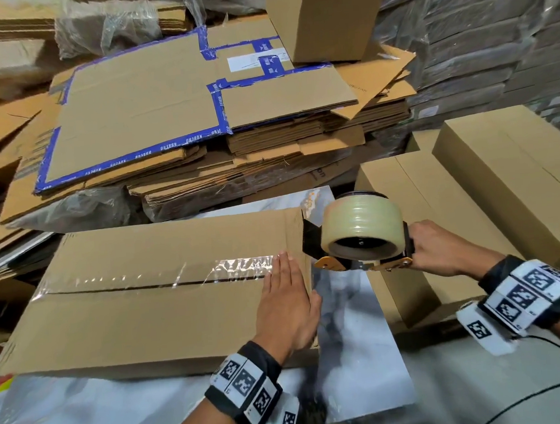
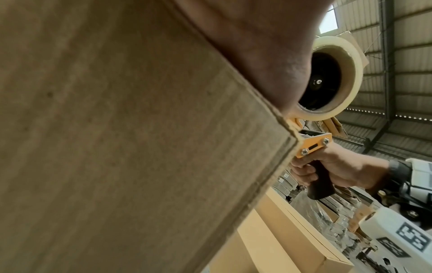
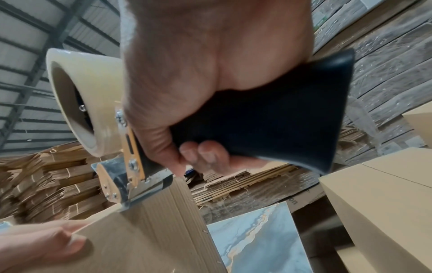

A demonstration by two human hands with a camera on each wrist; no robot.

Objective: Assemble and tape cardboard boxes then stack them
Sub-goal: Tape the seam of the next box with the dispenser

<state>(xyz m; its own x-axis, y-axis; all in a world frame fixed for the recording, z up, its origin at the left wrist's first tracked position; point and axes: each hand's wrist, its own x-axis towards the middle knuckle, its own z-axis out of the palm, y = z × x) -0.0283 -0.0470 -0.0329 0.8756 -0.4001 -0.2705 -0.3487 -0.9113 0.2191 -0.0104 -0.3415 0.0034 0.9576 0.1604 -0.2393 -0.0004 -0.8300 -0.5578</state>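
A long brown cardboard box [image 1: 140,305] lies in front of me, its top seam covered by clear tape [image 1: 242,266]. My left hand [image 1: 287,296] lies flat on the box's right end, fingers straight, pressing the tape down. My right hand [image 1: 438,251] grips the black handle [image 3: 268,118] of a tape dispenser [image 1: 359,236] with a clear roll [image 2: 332,77], held at the box's right edge [image 3: 163,212]. The dispenser's metal nose [image 3: 124,186] touches the box end. In the left wrist view the box [image 2: 117,147] fills most of the picture.
Stacks of flattened cardboard [image 1: 201,118], some edged with blue tape, lie behind the box. Assembled boxes [image 1: 516,177] stand at the right and one [image 1: 325,15] stands upright at the back. Plastic-wrapped bundles [image 1: 474,36] fill the far right. The box rests on a grey marbled surface [image 1: 356,354].
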